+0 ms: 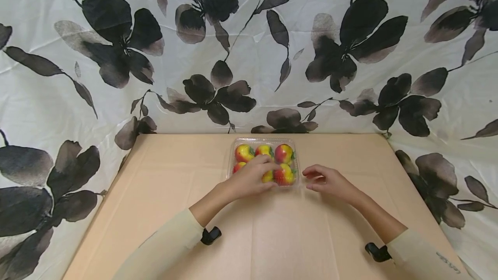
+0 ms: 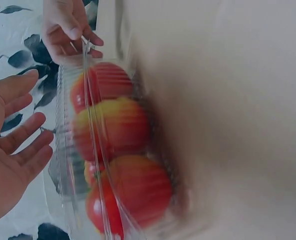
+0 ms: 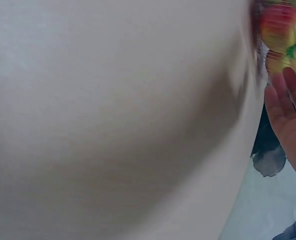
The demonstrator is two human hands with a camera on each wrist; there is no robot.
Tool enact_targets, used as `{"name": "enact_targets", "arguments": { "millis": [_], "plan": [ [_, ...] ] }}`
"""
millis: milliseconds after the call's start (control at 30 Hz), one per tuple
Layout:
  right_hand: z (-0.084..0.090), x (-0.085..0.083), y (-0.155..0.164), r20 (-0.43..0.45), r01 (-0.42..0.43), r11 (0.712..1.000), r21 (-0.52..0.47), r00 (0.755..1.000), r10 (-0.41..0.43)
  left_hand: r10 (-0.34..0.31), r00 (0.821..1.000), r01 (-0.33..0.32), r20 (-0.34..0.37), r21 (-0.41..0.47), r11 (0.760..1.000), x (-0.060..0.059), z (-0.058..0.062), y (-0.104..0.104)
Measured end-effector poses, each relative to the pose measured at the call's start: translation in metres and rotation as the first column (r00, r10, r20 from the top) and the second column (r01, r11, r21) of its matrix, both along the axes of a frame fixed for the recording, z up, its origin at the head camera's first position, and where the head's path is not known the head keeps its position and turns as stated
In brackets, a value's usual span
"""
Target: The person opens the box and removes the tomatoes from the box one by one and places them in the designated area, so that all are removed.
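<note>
Fruit: six red-and-yellow fruits (image 1: 284,153) sit in two rows of three inside the box.
Box: a clear plastic clamshell box (image 1: 264,141) lies at the far middle of the tan table (image 1: 175,193), its long side running left to right, parallel to the table's far edge.
Left hand: the left hand (image 1: 250,178) lies over the box's near row, fingers straight and relaxed, gripping nothing.
Right hand: the right hand (image 1: 324,180) is at the box's right edge; the left wrist view shows its fingers (image 2: 75,32) pinching the lid rim (image 2: 86,45).
Around: flowered cloth (image 1: 116,55) surrounds the table.
Views: the head view hides the pinch; the right wrist view is mostly blurred table.
</note>
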State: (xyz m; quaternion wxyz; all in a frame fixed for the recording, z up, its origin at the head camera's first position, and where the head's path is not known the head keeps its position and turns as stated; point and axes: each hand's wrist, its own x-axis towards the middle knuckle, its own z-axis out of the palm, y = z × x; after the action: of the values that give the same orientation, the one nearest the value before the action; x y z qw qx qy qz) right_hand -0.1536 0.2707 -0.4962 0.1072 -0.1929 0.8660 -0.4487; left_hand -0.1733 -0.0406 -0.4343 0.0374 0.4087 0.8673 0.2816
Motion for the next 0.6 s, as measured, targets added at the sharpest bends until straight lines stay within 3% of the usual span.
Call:
{"name": "enact_targets", "arguments": {
  "millis": [200, 600],
  "plan": [
    [-0.006, 0.001, -0.002, 0.073, -0.046, 0.998, -0.036, 0.996, 0.049, -0.014, 0.999, 0.013, -0.049, -0.02, 1.0, 0.003, -0.003, 0.016],
    [-0.014, 0.001, -0.007, 0.113, -0.026, 0.997, -0.067, 0.993, 0.034, -0.018, 0.979, -0.012, -0.202, -0.145, 0.989, 0.009, -0.018, 0.044]
  ]
}}
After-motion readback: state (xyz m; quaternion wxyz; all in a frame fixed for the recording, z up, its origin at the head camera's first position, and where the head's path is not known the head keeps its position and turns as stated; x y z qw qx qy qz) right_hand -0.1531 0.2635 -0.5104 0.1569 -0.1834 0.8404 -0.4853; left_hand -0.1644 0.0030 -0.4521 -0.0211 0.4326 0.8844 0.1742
